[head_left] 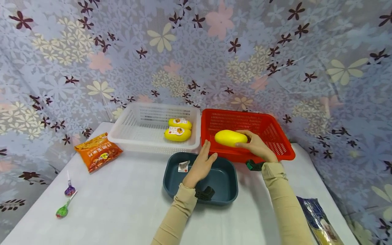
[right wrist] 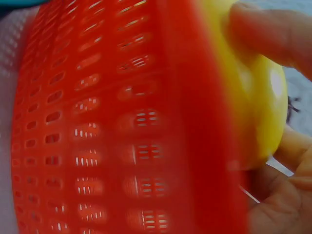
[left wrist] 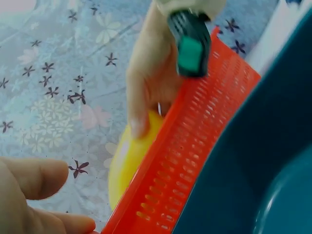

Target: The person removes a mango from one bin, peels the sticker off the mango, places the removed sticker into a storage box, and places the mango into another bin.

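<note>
My right hand (head_left: pixel 258 146) grips a smooth yellow oval fruit (head_left: pixel 229 137), held at the front part of the red basket (head_left: pixel 284 154). In the right wrist view, the thumb lies on one side of the fruit (right wrist: pixel 265 107) and fingers on the other; the basket's perforated wall (right wrist: pixel 107 117) hides part of it. My left hand (head_left: pixel 200 167) is held over the dark blue tray (head_left: pixel 234 183), its fingers extended, fingertips near the red basket's left front corner. Whether they touch the rim, I cannot tell. The left hand holds nothing.
A white basket (head_left: pixel 153 147) holds two labelled yellow fruits (head_left: pixel 177 134). Inside the blue tray is a small white-and-red packet (head_left: pixel 183 166). An orange snack bag (head_left: pixel 99 151) and two lollipops (head_left: pixel 62 211) lie at left; a dark blue package (head_left: pixel 320 221) is at right.
</note>
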`<state>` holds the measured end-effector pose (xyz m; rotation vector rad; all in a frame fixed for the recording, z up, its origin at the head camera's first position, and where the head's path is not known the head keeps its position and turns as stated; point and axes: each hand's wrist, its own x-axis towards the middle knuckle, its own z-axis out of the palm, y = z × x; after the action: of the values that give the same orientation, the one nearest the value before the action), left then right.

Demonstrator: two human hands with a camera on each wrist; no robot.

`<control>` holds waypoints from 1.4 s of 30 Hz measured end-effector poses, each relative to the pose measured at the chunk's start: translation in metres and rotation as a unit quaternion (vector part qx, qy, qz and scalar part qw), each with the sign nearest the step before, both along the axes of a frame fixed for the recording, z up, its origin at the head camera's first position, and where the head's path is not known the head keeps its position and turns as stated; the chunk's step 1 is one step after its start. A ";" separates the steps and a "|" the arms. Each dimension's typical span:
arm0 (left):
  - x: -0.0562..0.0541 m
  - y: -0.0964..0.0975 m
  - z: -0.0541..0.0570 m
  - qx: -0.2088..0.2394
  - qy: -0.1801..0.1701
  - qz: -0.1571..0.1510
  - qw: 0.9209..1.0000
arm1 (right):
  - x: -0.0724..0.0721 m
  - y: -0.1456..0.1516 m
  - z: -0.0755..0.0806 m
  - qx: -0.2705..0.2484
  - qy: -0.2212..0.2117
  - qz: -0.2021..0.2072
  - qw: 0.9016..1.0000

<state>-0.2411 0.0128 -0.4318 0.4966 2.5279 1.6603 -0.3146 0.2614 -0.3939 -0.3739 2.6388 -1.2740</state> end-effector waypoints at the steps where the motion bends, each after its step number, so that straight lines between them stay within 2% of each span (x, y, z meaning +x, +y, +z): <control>1: 0.000 0.000 0.000 0.002 0.001 -0.002 1.000 | -0.003 -0.003 -0.001 0.016 -0.001 0.006 1.000; 10: 0.000 0.001 0.002 0.022 0.017 -0.013 1.000 | -0.021 -0.022 -0.007 0.090 -0.017 0.045 0.995; 14: 0.000 0.002 0.002 0.028 0.028 -0.016 0.999 | -0.024 -0.023 -0.010 0.113 -0.043 0.062 0.991; 17: 0.000 0.002 0.003 0.029 0.031 -0.014 0.999 | -0.023 -0.024 -0.010 0.110 -0.059 0.073 0.989; 21: 0.000 0.002 0.002 0.025 0.032 -0.011 0.999 | -0.020 -0.026 -0.009 0.087 -0.045 0.051 0.994; 26: 0.000 -0.001 0.001 0.004 0.028 0.001 1.000 | -0.012 -0.030 -0.007 0.045 0.008 0.013 0.999; 29: 0.001 -0.004 0.002 -0.004 0.026 0.006 1.000 | -0.006 -0.035 -0.005 -0.001 0.032 -0.001 0.999; 35: 0.005 -0.012 0.006 -0.005 0.024 0.010 1.000 | 0.013 -0.053 -0.001 -0.101 0.061 0.000 0.993; 42: 0.012 -0.025 0.013 -0.016 0.026 0.020 0.999 | 0.029 -0.073 -0.002 -0.167 0.077 0.011 0.983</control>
<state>-0.2290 -0.0121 -0.4192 0.4941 2.6141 1.6373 -0.2860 0.1883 -0.3960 -0.5694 2.5288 -1.7507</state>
